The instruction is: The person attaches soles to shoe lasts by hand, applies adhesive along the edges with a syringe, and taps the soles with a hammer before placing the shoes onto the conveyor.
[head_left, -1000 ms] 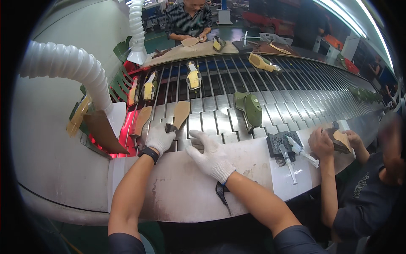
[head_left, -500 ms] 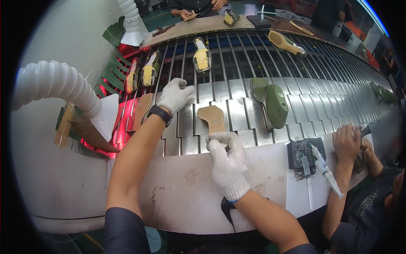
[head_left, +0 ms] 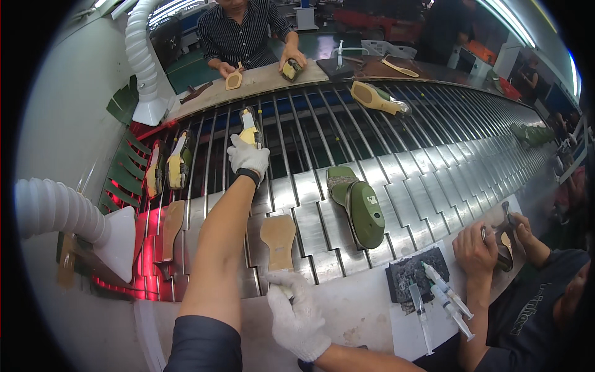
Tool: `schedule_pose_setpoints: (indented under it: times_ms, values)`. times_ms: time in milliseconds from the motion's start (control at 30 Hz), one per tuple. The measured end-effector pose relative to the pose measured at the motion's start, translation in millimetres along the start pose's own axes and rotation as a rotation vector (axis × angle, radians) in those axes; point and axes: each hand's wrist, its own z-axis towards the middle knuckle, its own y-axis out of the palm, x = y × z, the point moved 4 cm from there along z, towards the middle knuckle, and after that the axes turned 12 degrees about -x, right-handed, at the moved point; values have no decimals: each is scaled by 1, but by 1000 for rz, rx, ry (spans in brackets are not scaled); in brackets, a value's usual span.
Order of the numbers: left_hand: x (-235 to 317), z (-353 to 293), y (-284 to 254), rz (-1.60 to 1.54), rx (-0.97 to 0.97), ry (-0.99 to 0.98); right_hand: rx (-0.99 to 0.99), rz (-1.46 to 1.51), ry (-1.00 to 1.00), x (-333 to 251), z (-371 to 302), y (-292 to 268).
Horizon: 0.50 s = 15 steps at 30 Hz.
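My left hand, in a white knit glove, is stretched over the conveyor. Its bent fingers close on the near end of a lasted shoe upper with a yellow underside, hiding that end. Below it my right hand, also gloved, pinches the near end of a tan shoe sole at the conveyor's front edge; the finger contact is partly hidden. A green shoe lies on the metal plates to the right of the sole. Another tan sole rests at the left.
Two yellow-bottomed shoes stand at the conveyor's left end, near white hoses. Syringes lie on a black pad. A co-worker's hands work at the right; another person handles shoe parts across the conveyor.
My left hand has reached forward onto the yellow-bottomed shoe. The view has tilted up, bringing more of the far side into sight. The person opposite now grasps a shoe.
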Motion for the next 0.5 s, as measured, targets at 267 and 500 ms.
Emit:
schedule_pose_setpoints:
  times_ms: [267,500]
  values:
    - [-124,-121,-111,-336,-44,328,-33,-169,-64,-7,15,2]
    - [-227,-377,-239,-81,226,567,-11,-40,17,-11,14,0]
